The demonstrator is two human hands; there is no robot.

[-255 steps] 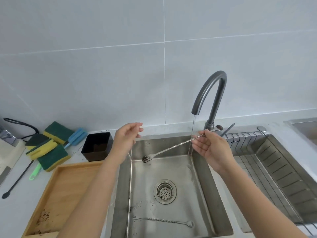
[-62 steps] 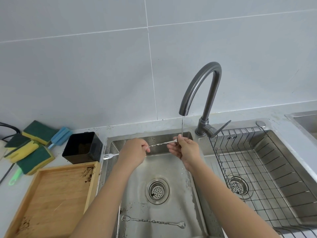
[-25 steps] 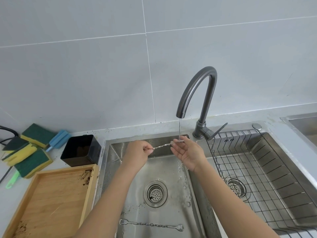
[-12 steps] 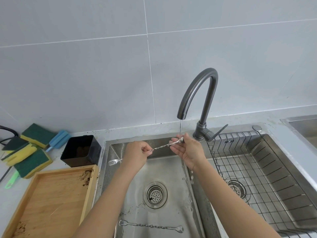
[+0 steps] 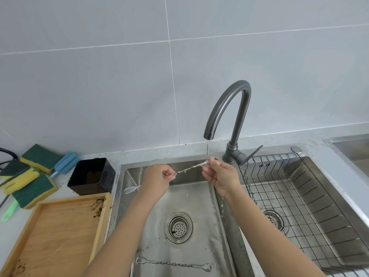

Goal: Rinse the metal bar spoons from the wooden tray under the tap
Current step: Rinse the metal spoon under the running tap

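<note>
Two hands, left [image 5: 157, 179] and right [image 5: 221, 176], pinch one spoon [image 5: 189, 169] under the tap [image 5: 227, 108]; wet fingers could slip, dropping it into the sink [image 5: 199, 198].

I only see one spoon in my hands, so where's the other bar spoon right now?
The other bar spoon lies flat on the floor of the left sink basin, at the near edge of the head view, just below the drain strainer.

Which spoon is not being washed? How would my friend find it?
Look in the left sink, below the round drain. A long twisted spoon lies flat on the bottom. The other spoon is held up under the tap.
</note>
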